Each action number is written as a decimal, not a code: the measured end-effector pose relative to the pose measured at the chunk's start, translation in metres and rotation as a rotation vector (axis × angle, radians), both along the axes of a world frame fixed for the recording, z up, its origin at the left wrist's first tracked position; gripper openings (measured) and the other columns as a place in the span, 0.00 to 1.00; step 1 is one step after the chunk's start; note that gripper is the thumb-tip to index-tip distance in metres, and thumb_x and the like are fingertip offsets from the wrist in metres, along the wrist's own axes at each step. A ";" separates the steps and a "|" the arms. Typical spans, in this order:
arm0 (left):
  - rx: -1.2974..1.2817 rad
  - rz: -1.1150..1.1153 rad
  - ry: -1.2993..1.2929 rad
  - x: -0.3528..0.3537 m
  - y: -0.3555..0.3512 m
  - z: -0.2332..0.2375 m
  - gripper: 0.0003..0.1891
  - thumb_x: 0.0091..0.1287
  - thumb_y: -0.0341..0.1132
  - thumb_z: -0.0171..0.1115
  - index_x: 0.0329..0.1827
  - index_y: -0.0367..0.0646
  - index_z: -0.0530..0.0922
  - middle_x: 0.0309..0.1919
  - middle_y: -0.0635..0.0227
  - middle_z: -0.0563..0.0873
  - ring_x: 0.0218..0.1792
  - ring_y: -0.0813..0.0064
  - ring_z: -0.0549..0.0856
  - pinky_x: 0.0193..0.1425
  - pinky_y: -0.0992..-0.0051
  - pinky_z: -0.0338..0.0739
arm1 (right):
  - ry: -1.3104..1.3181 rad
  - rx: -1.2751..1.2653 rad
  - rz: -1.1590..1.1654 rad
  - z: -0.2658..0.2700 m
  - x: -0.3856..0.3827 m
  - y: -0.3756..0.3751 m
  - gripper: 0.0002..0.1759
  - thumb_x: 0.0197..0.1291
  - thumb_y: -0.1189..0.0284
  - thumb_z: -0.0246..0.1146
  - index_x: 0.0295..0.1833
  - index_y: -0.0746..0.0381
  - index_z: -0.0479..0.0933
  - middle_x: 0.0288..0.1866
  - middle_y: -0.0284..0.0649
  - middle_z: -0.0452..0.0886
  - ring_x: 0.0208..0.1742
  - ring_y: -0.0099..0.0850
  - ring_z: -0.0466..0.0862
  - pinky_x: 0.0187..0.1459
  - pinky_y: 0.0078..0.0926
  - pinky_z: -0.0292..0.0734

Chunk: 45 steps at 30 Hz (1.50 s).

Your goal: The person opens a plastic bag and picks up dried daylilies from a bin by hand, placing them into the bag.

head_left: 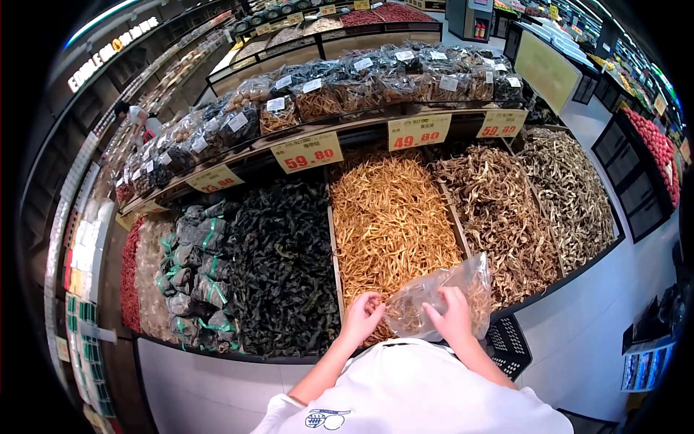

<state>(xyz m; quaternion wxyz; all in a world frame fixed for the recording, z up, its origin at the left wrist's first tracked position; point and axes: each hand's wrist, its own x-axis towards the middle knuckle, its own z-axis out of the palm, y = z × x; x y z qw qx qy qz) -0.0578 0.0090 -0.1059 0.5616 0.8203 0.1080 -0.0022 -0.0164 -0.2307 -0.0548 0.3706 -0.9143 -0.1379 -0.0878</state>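
Observation:
A clear plastic bag point(473, 282) with some brown dried strips inside lies between my hands, over the front edge of the bin of golden dried strips point(394, 217). My left hand point(363, 315) is at the bag's left end, its fingers curled together near the bag; what they pinch is too small to make out. On the bag's near side, my right hand point(450, 311) has thumb and fingertips closing on the plastic. The bag's upper right corner sticks up past my right hand.
Bins of black dried pieces point(283, 267) and brown strips point(499, 217) flank the golden one. Price signs point(307, 152) and packed bags point(318, 101) stand behind. A black basket point(508, 347) is at front right. Another person point(137, 119) stands far left.

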 end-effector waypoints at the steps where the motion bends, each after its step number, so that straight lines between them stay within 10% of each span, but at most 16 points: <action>1: 0.033 0.017 -0.002 0.002 0.000 0.003 0.12 0.65 0.31 0.69 0.48 0.37 0.80 0.34 0.72 0.83 0.30 0.83 0.77 0.37 0.80 0.76 | 0.132 0.068 0.008 -0.007 0.008 -0.002 0.10 0.56 0.74 0.70 0.41 0.65 0.80 0.36 0.44 0.80 0.37 0.40 0.82 0.40 0.32 0.78; 6: 0.158 0.022 -0.066 0.020 0.010 0.008 0.14 0.64 0.33 0.69 0.50 0.39 0.80 0.36 0.67 0.84 0.29 0.77 0.82 0.37 0.76 0.78 | 0.320 0.352 -0.079 -0.004 0.041 -0.017 0.02 0.65 0.79 0.62 0.38 0.66 0.79 0.32 0.31 0.79 0.31 0.17 0.75 0.34 0.16 0.70; 13: 0.427 0.037 -0.197 0.068 0.026 0.038 0.20 0.64 0.32 0.69 0.58 0.40 0.76 0.53 0.60 0.78 0.48 0.70 0.83 0.41 0.75 0.83 | 0.331 0.794 -0.083 0.010 0.070 -0.018 0.06 0.71 0.76 0.61 0.39 0.64 0.78 0.27 0.23 0.76 0.27 0.10 0.68 0.28 0.12 0.60; 17: 0.599 0.029 -0.242 0.109 0.033 0.035 0.34 0.65 0.40 0.69 0.71 0.38 0.67 0.68 0.50 0.71 0.69 0.48 0.71 0.73 0.58 0.67 | 0.435 0.769 -0.003 0.010 0.061 -0.012 0.07 0.70 0.73 0.64 0.37 0.63 0.78 0.23 0.19 0.69 0.24 0.09 0.62 0.25 0.13 0.53; 20: 0.668 0.023 -0.210 0.133 0.030 0.028 0.36 0.64 0.42 0.69 0.73 0.40 0.66 0.68 0.44 0.71 0.68 0.46 0.73 0.72 0.59 0.70 | 0.457 0.760 0.035 0.005 0.051 -0.007 0.08 0.68 0.72 0.66 0.36 0.63 0.78 0.21 0.17 0.65 0.23 0.09 0.59 0.24 0.14 0.50; 29: 0.432 0.062 -0.276 0.151 0.026 0.031 0.08 0.64 0.25 0.67 0.46 0.35 0.85 0.40 0.59 0.88 0.33 0.69 0.88 0.41 0.75 0.82 | 0.405 0.821 -0.059 0.020 0.072 -0.031 0.07 0.69 0.75 0.65 0.35 0.63 0.78 0.24 0.20 0.71 0.25 0.08 0.62 0.26 0.12 0.54; 45: 0.157 0.321 -0.414 0.123 0.032 0.042 0.04 0.66 0.23 0.66 0.42 0.33 0.86 0.43 0.66 0.86 0.38 0.82 0.85 0.42 0.83 0.81 | 0.540 0.852 0.149 0.023 0.074 -0.033 0.06 0.68 0.73 0.66 0.37 0.62 0.80 0.23 0.17 0.67 0.24 0.08 0.59 0.25 0.14 0.51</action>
